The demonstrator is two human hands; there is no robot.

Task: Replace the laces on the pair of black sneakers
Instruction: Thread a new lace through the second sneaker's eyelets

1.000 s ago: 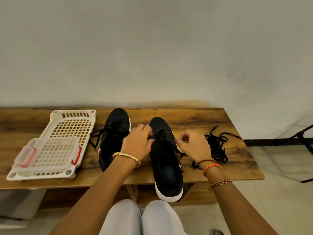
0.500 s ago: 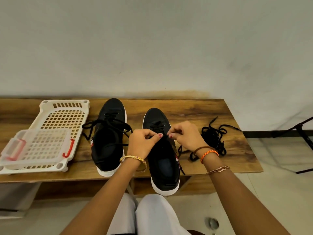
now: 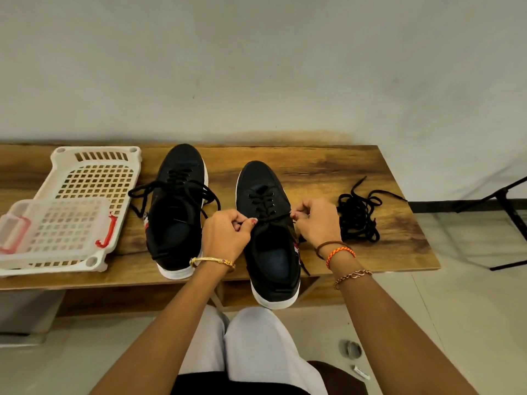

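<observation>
Two black sneakers with white soles stand on a wooden table point(image 3: 328, 166). The left sneaker point(image 3: 176, 218) is laced, its lace ends lying loose over both sides. The right sneaker point(image 3: 268, 246) sits nearer me, its heel past the table's front edge. My left hand point(image 3: 226, 238) pinches one end of its black lace point(image 3: 263, 202) at the shoe's left side. My right hand point(image 3: 316, 223) pinches the other end at the right side. The lace stretches taut between them across the top eyelets. A loose pile of black laces point(image 3: 358, 216) lies right of my right hand.
A white perforated plastic tray point(image 3: 94, 178) with a clear lidded box point(image 3: 54, 229) on it fills the table's left part. A black stand's legs point(image 3: 507, 212) reach in at the right. A small round lid point(image 3: 350, 349) lies on the floor by my knees.
Both hands came together over the right sneaker's eyelets, then drew apart sideways, each pinching a lace end and pulling it taut. The view tilted downward a little.
</observation>
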